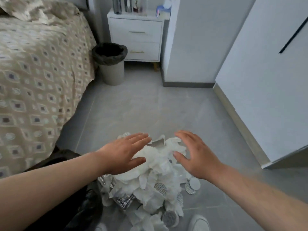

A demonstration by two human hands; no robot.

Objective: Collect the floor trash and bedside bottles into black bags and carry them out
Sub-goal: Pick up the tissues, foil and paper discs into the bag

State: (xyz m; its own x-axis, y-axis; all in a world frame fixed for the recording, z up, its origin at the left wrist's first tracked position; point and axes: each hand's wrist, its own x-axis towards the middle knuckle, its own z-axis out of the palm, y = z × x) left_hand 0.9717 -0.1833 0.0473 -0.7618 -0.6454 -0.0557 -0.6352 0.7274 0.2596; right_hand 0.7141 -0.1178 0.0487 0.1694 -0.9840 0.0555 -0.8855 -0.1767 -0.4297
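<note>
both my hands are spread flat with fingers apart, gripping nothing: my left hand lies on the left top of the trash pile, my right hand is at its right top. the pile of white paper scraps, foil bits and round pads sits on the grey floor in front of my shoe. a black bag lies just left of it by the bed. bottles stand on the nightstand, beside a lined bin.
</note>
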